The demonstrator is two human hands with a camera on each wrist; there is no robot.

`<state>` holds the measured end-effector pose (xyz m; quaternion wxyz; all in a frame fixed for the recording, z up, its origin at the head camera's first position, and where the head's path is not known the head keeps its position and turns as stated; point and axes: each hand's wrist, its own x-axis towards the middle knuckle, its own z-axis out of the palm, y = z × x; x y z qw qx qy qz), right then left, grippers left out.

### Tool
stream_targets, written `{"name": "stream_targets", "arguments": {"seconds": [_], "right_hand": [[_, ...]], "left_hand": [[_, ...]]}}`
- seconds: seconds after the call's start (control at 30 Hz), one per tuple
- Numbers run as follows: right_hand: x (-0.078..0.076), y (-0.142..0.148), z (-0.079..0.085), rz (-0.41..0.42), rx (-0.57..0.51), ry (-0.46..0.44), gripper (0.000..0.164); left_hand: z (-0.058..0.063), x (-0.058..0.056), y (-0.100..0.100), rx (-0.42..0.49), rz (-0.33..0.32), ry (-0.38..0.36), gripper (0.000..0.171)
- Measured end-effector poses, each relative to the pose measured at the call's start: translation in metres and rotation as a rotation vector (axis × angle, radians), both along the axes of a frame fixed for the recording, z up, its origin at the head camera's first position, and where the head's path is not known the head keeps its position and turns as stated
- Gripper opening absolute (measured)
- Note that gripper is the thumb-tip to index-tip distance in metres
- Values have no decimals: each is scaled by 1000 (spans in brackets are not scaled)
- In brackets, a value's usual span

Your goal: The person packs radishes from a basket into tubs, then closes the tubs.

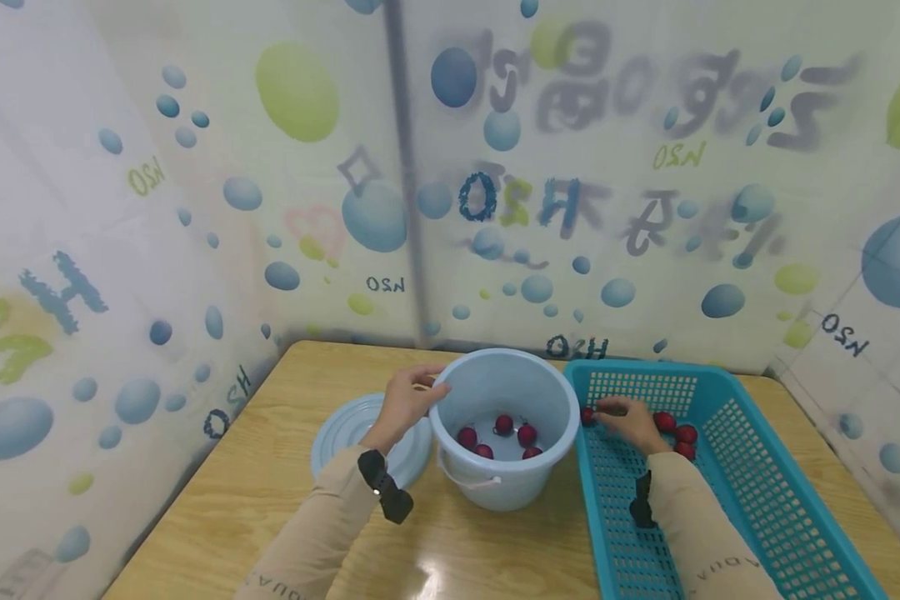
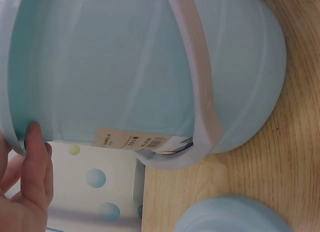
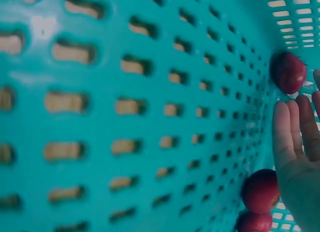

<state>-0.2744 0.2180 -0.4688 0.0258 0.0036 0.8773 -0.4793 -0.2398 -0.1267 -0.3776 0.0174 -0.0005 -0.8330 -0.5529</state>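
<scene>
My left hand grips the rim of a light blue bucket on its left side, thumb and fingers on either side of the edge. Several dark red round fruits lie on the bucket's bottom. Inside the turquoise basket, my right hand reaches toward a single red fruit in the left far corner. In the right wrist view the fingers look extended, their tips just short of that fruit. Further red fruits sit behind and to the right of this hand.
A round light blue lid lies on the wooden table left of the bucket. The bucket's pale handle hangs down its near side. A patterned curtain closes off the back and sides.
</scene>
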Motion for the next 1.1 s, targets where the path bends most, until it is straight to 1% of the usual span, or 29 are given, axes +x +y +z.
{"name": "stream_targets", "arguments": {"seconds": [0.1, 0.27, 0.37, 0.6, 0.77, 0.93, 1.1], "right_hand": [[0, -4, -1, 2, -1, -23, 38], [-1, -10, -1, -37, 9, -83, 41], [-1, -13, -2, -55, 16, -100, 41], [-2, -15, -4, -48, 2, -85, 40], [-1, -15, -6, -42, 24, -74, 39], [-2, -15, -9, -30, 68, -45, 38], [-1, -14, -11, -15, 74, -33, 37]], "left_hand": [[0, 0, -1, 6, 3, 0, 33], [0, 0, 0, 9, -3, -4, 33], [0, 0, 0, 3, -3, -5, 33], [0, 0, -1, -2, -1, -6, 34], [1, 0, 0, -6, 2, -12, 34], [1, 0, 0, 2, -1, -13, 34], [0, 0, 0, 7, 3, -21, 34]]}}
